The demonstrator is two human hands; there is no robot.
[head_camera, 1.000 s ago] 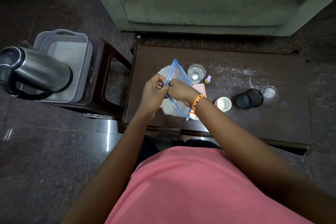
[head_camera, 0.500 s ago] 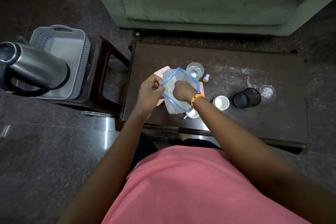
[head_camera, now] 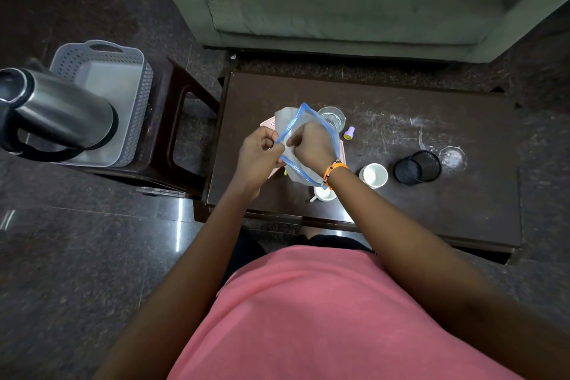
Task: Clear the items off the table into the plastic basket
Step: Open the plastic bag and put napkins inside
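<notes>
The pouch point(head_camera: 303, 129) now stands narrower; left hand point(head_camera: 260, 154) and right hand point(head_camera: 311, 145) pinch its blue rim — hiding a pink thing point(head_camera: 267, 124). Right of it: two white cups point(head_camera: 373, 175).

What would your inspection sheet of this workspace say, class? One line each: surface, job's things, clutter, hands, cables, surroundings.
Surface: dark table, scratched.
Job's things: pouch held above table; glass, purple cap, two white cups, black mesh holder, pink item on table; grey basket on stool, left.
Clutter: kettle near the basket.
Hands: left hand pinches pouch rim; right hand inside pouch mouth.
Cables: nothing seen.
Surroundings: green sofa, stone floor.
</notes>
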